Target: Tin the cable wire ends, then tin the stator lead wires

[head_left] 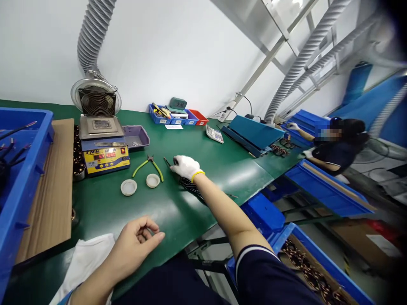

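My right hand [185, 166], in a white glove with a yellow cuff, reaches across the green bench [178, 212] and rests closed on a thin dark tool [167, 162]. Green-handled cutters [149, 165] lie just left of it. A dark bundle of wires [190, 188] lies under my right wrist. My bare left hand [135, 241] rests near the bench's front edge, fingers curled in a loose pinch with nothing visible in them. A white cloth or glove [85, 258] lies beside my left wrist.
Two white round caps [129, 187] [153, 180] lie by the cutters. A solder pot with a red display [104, 154] stands under a fume fan and hose [95, 99]. Blue bins [22, 169] stand left; small trays [178, 116] and a calculator [214, 134] sit further back. Another person [333, 144] works at right.
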Demonstrator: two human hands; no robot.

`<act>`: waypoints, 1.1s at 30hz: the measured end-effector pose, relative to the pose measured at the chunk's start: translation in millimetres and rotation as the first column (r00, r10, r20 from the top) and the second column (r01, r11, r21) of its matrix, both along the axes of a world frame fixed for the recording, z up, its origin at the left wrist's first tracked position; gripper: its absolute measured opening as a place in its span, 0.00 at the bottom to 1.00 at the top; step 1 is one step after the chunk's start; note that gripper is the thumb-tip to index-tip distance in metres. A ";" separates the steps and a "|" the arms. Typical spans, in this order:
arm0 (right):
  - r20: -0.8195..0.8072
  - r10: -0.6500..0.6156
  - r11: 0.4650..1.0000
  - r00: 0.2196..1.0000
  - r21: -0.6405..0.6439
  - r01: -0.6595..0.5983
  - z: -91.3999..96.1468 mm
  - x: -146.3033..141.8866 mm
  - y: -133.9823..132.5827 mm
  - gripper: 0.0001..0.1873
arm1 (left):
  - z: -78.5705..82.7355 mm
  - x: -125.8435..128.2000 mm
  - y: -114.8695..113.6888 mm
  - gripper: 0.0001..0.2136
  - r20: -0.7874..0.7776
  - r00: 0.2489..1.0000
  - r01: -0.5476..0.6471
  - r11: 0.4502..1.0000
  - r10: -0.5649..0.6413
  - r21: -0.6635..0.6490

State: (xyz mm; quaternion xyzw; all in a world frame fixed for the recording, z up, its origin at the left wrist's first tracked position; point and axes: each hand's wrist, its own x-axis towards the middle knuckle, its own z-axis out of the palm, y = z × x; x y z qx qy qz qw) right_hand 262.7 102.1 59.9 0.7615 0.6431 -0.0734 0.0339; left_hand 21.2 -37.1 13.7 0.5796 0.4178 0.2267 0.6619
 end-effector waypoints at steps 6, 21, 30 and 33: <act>0.007 -0.036 0.999 0.999 0.026 0.036 -5.4 -6.0 -5.6 0.17 | -6.5 -2.6 10.7 0.15 0.013 0.995 -0.104 0.995 0.104 -0.004; -0.786 0.157 0.942 0.598 -0.064 -0.331 7.4 -69.3 -128.8 0.13 | 11.3 -2.4 11.2 0.13 0.392 0.657 -0.545 0.765 0.644 -0.343; -0.739 0.124 0.952 0.662 -0.100 -0.290 -8.0 -74.3 -136.9 0.12 | 7.2 -0.2 14.3 0.12 0.365 0.633 -0.596 0.730 0.683 -0.333; -0.664 0.225 0.944 0.713 -0.032 -0.328 -13.8 -81.1 -142.3 0.10 | 3.1 1.3 14.2 0.11 0.371 0.617 -0.614 0.720 0.694 -0.324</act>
